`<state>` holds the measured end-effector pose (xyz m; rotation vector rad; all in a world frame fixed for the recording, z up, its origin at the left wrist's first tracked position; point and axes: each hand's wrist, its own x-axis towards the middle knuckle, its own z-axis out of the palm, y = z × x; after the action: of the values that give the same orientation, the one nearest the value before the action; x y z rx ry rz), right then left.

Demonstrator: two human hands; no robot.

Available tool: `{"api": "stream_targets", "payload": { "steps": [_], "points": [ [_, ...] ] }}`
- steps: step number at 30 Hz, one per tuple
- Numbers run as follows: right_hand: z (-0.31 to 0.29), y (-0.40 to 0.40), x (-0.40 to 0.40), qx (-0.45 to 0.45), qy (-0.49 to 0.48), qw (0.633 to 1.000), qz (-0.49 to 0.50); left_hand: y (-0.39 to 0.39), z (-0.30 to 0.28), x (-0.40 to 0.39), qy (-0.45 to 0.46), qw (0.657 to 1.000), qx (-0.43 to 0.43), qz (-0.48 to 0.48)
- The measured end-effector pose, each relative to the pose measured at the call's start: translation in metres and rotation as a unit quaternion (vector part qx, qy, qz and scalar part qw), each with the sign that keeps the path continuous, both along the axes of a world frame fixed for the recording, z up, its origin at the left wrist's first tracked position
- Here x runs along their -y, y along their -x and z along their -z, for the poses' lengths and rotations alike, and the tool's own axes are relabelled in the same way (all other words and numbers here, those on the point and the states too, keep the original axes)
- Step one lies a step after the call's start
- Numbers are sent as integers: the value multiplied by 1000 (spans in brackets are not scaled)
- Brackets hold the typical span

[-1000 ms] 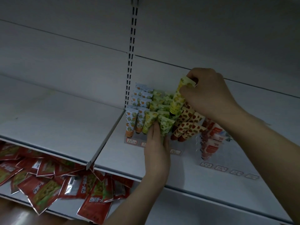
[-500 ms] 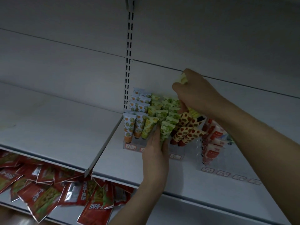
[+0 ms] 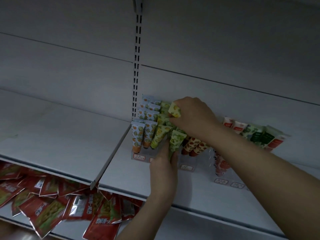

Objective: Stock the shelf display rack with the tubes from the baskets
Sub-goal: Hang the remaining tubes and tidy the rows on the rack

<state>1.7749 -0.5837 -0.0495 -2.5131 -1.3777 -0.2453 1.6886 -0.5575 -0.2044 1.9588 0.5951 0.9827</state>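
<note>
While your right hand [image 3: 194, 116] reaches over the back rows of the display rack [image 3: 138, 155], its curled fingers pinch the flat crimped end of a yellow lemon-print tube [image 3: 174, 110], held above the yellow-green tubes standing there. Your left hand [image 3: 163, 163] comes up from below at the rack's front edge, and its fingers and thumb close around a green-print tube [image 3: 175, 142] in the front row, which leans to the right. Just left of it a yellow-green tube [image 3: 158, 137] tilts the same way, and further left two orange-print tubes [image 3: 137, 135] stand upright in the front row, caps down, with more of the same print stepped up behind them against the back wall. To the right of your left hand, tubes with a red and brown spotted print [image 3: 194, 144] lean forward, partly hidden under your right forearm. Beyond that arm a second group stands on the same white shelf [image 3: 121, 174]: red-and-white tubes [image 3: 239, 126] and dark green ones [image 3: 259, 135], with small price labels [image 3: 220, 181] in front of them. On the lower shelf at left lies a loose heap of red snack packets [image 3: 52, 201].
</note>
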Motion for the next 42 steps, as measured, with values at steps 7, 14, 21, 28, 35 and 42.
{"api": "stream_targets", "payload": {
  "steps": [7, 14, 21, 28, 35, 42],
  "points": [
    [0, -6, -3, 13, -11, 1000, 19, 2, 4, -4, -35, 999, -26, -5],
    [4, -13, 5, -8, -49, 998, 42, 3, 3, -6, -60, 998, -17, -16],
    [5, -12, 3, -19, -35, 999, 37, 9, 6, -5, -23, 1000, -2, -4],
    [-1, -18, 4, -48, -76, 996, 26, 35, -73, -42, -164, 972, 160, -49],
    [6, -19, 1, -60, -68, 996, -4, -22, -141, -112, -238, 951, -161, 114],
    [8, -29, 3, -53, -72, 996, -9, -48, -148, -128, -320, 903, -232, 171]
  ]
}}
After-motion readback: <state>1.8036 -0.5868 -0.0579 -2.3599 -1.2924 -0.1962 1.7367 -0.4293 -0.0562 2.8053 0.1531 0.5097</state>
